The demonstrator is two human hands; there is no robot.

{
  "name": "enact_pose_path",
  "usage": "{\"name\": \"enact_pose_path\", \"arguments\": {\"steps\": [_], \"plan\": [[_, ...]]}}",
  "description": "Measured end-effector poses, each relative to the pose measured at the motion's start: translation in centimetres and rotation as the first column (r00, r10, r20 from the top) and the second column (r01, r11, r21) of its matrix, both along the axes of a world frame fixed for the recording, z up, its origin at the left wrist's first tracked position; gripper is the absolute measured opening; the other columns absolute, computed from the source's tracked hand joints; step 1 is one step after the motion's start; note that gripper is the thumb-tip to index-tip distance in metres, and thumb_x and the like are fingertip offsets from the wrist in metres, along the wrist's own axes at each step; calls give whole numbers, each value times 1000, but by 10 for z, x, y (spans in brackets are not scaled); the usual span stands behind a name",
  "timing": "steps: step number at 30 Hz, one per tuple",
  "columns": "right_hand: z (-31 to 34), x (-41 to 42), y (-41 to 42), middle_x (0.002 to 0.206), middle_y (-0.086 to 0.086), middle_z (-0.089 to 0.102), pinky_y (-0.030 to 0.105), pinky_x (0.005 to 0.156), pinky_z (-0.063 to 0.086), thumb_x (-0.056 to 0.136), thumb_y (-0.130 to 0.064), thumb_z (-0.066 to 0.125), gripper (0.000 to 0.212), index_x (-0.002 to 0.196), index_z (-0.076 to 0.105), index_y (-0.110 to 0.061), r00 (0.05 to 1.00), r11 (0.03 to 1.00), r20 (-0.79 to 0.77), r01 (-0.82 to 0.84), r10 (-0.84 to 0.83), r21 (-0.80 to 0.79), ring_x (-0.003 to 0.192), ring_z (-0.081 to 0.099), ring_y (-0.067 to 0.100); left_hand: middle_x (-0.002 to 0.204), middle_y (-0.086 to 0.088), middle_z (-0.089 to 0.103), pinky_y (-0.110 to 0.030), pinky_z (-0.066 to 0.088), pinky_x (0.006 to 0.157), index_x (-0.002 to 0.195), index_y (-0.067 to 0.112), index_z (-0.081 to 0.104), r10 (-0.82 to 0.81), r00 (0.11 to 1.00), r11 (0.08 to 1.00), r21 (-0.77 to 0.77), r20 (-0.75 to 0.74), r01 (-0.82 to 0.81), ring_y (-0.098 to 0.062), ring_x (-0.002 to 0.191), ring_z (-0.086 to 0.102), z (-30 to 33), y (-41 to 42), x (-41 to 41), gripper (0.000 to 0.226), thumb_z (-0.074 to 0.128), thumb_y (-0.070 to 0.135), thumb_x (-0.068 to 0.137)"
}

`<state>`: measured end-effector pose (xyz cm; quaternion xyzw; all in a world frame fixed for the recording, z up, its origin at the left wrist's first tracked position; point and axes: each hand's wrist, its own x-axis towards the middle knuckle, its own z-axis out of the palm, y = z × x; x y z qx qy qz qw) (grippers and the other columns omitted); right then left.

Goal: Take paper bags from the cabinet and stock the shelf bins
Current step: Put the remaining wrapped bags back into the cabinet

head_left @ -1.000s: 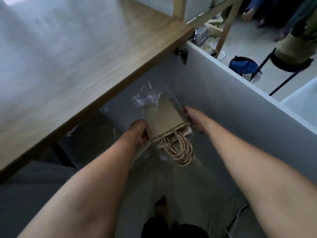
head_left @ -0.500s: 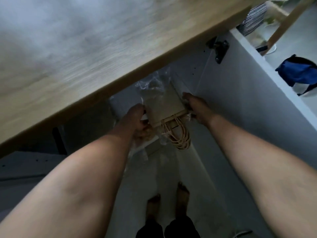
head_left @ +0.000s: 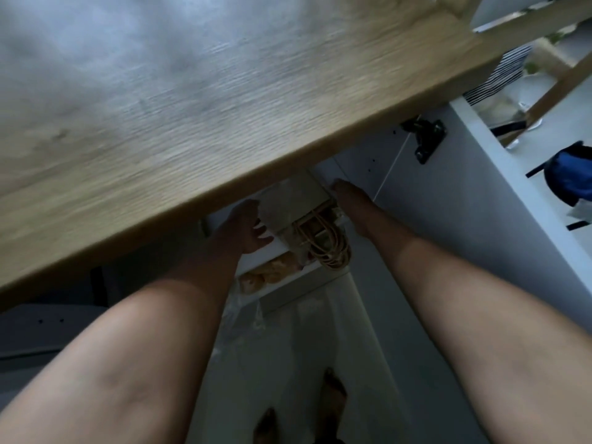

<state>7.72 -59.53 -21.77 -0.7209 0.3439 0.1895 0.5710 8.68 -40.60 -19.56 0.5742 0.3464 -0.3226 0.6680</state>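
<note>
The left hand [head_left: 246, 227] has let go of the paper bags [head_left: 293, 203]; its fingers are now spread beside them. The right hand [head_left: 352, 203] holds the other side, its fingers hidden. The bags sit inside the cabinet [head_left: 480, 200], under the desk [head_left: 192, 107].

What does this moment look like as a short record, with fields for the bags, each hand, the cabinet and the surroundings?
bags: stack of brown paper bags, twine handles hanging toward the camera, partly under the wooden countertop
left hand: left hand beside the stack's left edge, fingers spread, no clear grip
right hand: right hand against the stack's right side; grip hidden
cabinet: white cabinet door open at right, black hinge showing
surroundings: blue bag on the floor beyond the door
</note>
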Motion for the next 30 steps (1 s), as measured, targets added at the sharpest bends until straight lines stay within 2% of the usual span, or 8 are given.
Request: {"name": "enact_pose_path", "arguments": {"steps": [6, 10, 14, 16, 18, 21, 24, 30], "plan": [[26, -38, 10, 161, -2, 16, 23, 111, 25, 97, -43, 39, 64, 153, 15, -24, 997, 997, 40, -60, 62, -50, 144, 26, 20, 156, -2, 27, -43, 31, 108, 150, 24, 24, -332, 939, 916, 268, 90, 298, -28, 140, 29, 34, 0, -30, 52, 33, 40, 101], [71, -63, 27, 158, 9, 24, 28, 112, 25, 98, -38, 37, 61, 151, 23, -13, 994, 964, 26, -100, 110, -247, 143, 27, 28, 113, 4, 51, -29, 38, 83, 142, 29, 34, -446, 863, 862, 372, 238, 343, -16, 99, 51, 77, 10, -59, 45, 41, 36, 98], [124, -102, 55, 154, 14, 32, 28, 109, 29, 99, -31, 39, 55, 147, 30, -6, 997, 936, 65, -9, 34, -353, 140, 33, 30, 150, -8, 38, -23, 29, 99, 145, 12, 35, -672, 686, 685, 585, 279, 434, -26, 135, 37, 118, 43, -91, 45, 31, 26, 103], [148, -131, 71, 159, 14, 21, 31, 116, 21, 99, -38, 39, 64, 151, 22, -5, 997, 936, 75, 17, 10, -352, 145, 23, 30, 147, -14, 41, -21, 32, 90, 140, 4, 41, -750, 617, 600, 637, 239, 483, -28, 135, 39, 139, 61, -111, 43, 29, 21, 103], [170, -157, 82, 162, 11, 4, 39, 119, 9, 99, -45, 35, 70, 153, 10, -9, 998, 915, 58, -12, 38, -403, 150, 3, 29, 145, -19, 44, -28, 35, 102, 138, 1, 44, -824, 535, 482, 725, 185, 492, -31, 133, 42, 158, 76, -126, 49, 30, 31, 102], [202, -190, 93, 162, 10, -8, 42, 120, 1, 99, -47, 31, 74, 154, -1, -8, 994, 846, 41, -63, 100, -530, 149, -11, 28, 138, -20, 51, -35, 39, 102, 132, 3, 51, -909, 383, 320, 864, 165, 388, -34, 128, 47, 192, 94, -144, 55, 31, 42, 99], [228, -212, 87, 162, 6, -12, 45, 119, 1, 97, -54, 28, 77, 154, -4, -12, 992, 733, -7, -100, 129, -673, 149, -13, 25, 128, -22, 55, -38, 42, 96, 122, 6, 57, -922, 310, 296, 940, 234, 172, -37, 120, 51, 225, 103, -144, 49, 34, 41, 98], [244, -245, 53, 161, 3, -18, 45, 119, -7, 95, -58, 24, 80, 153, -7, -13, 983, 482, -124, -176, 139, -858, 148, -18, 23, 146, -16, 37, -44, 29, 109, 139, 14, 40, -875, 438, 200, 978, 208, -64, -33, 136, 33, 240, 136, -119, 55, 36, 46, 95]]}}
